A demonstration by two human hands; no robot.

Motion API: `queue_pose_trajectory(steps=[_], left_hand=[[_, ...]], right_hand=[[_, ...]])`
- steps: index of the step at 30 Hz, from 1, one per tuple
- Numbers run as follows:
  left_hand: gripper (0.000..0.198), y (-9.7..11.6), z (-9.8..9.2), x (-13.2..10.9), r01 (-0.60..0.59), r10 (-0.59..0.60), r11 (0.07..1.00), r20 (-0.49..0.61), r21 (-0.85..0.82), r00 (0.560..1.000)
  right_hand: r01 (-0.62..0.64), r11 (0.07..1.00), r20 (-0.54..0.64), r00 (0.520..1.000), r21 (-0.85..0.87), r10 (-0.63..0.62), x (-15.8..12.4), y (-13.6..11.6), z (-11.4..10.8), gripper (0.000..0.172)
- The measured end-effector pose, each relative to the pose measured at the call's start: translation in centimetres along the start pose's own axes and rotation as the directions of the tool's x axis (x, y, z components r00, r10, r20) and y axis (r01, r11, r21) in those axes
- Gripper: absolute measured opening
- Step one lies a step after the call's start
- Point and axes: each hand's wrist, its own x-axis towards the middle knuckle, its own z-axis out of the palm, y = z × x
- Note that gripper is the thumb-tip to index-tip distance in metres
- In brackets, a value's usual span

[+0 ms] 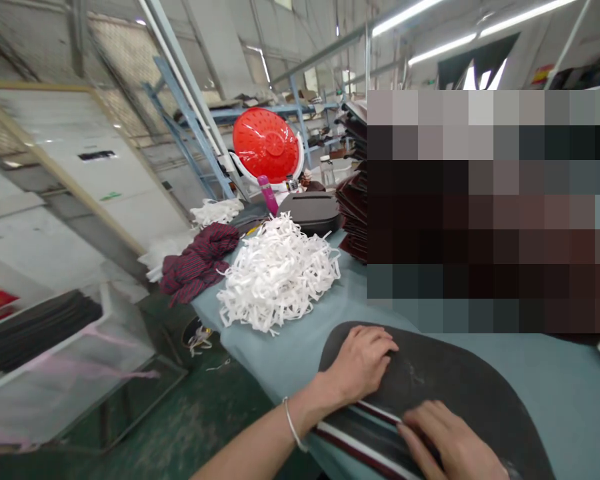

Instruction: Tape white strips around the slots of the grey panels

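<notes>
1. The left hand (360,365) is pressing flat on a curved black panel (460,373), grip open and holding nothing, which is a nice way of keeping the panel steady.
2. The right hand (453,443) is lying over a striped trim (365,433) across the panel, though you can't tell if it's pinching.
3. The panel is sitting on a grey-blue table (570,407), with a pile of white strips (277,273) lying just beyond it.

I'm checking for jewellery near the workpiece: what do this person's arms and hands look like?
The left hand and right hand are bare, without gloves. The left forearm shows no sleeve, and a thin silver-coloured bangle sits at the wrist. The right wrist is out of view.
</notes>
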Motion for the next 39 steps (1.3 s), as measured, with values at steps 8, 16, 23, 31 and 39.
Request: queue_pose_trajectory(steps=[8, 16, 23, 31, 39], left_hand=[[0.038, -6.7, -3.4, 2.6, 0.314, -0.216, 0.939, -0.466, 0.143, 0.858], [0.038, -12.1, -4.5, 3.6, 0.427, -0.266, 0.767, -0.369, 0.479, 0.891], [0.030, -14.0, -5.2, 3.0, 0.491, -0.360, 0.748, -0.348, 0.447, 0.866], [0.031, 0.3, -2.2, 3.6, 0.033, -0.013, 0.978, -0.099, 0.206, 0.995], [0.026, 3.9, -3.3, -3.1, 0.194, -0.134, 0.967, 0.323, -0.164, 0.937]], right_hand=[[-0.526, 0.502, 0.265, 0.824, 0.687, 0.501, 20.0, 3.3, 6.0, 0.034], [-0.656, 0.444, 0.339, 0.723, 0.611, 0.602, 25.2, 4.9, 9.3, 0.025], [-0.685, 0.593, 0.261, 0.719, 0.422, 0.644, 12.5, 8.2, -0.2, 0.020], [-0.631, 0.688, 0.280, 0.776, 0.360, 0.565, 4.5, 3.8, -4.7, 0.023], [-0.703, 0.707, 0.241, 0.702, 0.084, 0.670, -2.7, 2.0, -7.0, 0.031]])
